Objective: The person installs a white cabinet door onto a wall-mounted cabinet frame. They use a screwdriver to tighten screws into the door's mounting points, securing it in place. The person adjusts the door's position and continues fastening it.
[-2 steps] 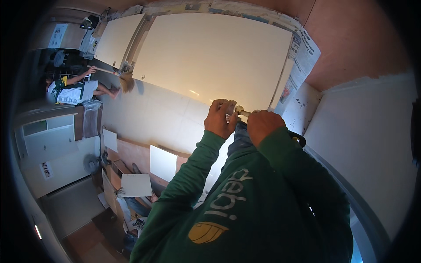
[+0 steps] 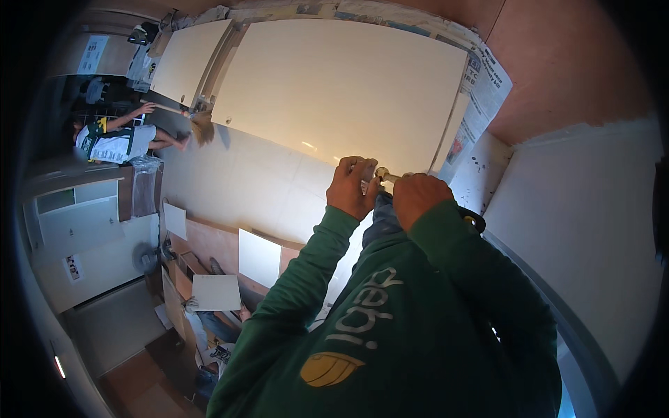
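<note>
- Head view, looking along the person's own green sleeves (image 2: pixel 390 306): both arms rise from the lower edge and meet near the middle of the picture, in front of a large cream panel (image 2: pixel 334 90).
- Left hand (image 2: pixel 354 187) is curled into a closed grip, knuckles toward the camera, fingers wrapped round the near end of a small pale fitting (image 2: pixel 383 174); how tight the grip is cannot be told.
- Right hand (image 2: pixel 420 197) is also closed into a fist, just beside the left and touching the other end of the same fitting, which shows only as a short light-coloured stub between the two hands.
- What kind of fitting it is stays too small and too hidden to tell; it sits at the lower edge of the cream panel, close to that panel's right corner.
- A dark ring-shaped object (image 2: pixel 475 221) peeks out just behind the right wrist.
- Sheets of newspaper (image 2: pixel 484 87) are taped along the panel's right and upper edges, against a reddish-brown wall (image 2: pixel 557 63).
- A second cream panel (image 2: pixel 188 59) lies to the left of the big one, with a brush (image 2: pixel 202 127) at the gap between them.
- Another person (image 2: pixel 115 143) in a light shirt stands well apart at the far left, one arm stretched toward that brush.
- Several smaller pale boards (image 2: pixel 259 258) lean among wooden frames lower left, well away from both hands.
</note>
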The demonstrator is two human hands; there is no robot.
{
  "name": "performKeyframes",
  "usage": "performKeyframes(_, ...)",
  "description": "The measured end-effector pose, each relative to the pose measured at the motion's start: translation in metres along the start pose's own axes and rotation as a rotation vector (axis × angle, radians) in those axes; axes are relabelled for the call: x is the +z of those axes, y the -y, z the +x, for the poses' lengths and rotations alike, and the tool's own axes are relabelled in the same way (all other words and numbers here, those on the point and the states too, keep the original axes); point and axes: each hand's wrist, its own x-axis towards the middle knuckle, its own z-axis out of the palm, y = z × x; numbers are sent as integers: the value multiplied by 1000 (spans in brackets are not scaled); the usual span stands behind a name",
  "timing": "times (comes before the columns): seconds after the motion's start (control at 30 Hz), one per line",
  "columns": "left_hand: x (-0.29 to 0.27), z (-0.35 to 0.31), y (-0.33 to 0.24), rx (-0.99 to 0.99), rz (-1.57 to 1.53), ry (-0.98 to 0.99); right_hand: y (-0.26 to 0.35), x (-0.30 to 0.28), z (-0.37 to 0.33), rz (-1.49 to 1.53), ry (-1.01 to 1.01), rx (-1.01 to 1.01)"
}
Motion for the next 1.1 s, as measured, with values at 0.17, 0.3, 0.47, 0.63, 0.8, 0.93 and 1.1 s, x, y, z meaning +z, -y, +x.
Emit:
performKeyframes(0.17, -6, 1, 3, -7, -12, -16, 20, 9, 9, -75, -30, 12)
performKeyframes(0.3, -6, 3, 7, -4, 16, -65, 33, -2, 10, -108, 23, 74)
performKeyframes(0.47, -11, 2, 9, -13, -3, -66, 26, 4, 10, -61, 43, 42)
performKeyframes(0.63, -10, 3, 19, 54, -64, -82, 17, 19, 1, -80, -3, -18)
performKeyframes(0.8, -6, 9, 22, 64, -123, -19, 13, 4, 7, -70, 47, -2)
performKeyframes(0.93, -4, 4, 19, 73, -149, 0, 16, -11, 3, 6, 109, 68)
performKeyframes(1.1, -11, 2, 11, -4, -190, 82, 28, 3, 1, -29, 80, 169)
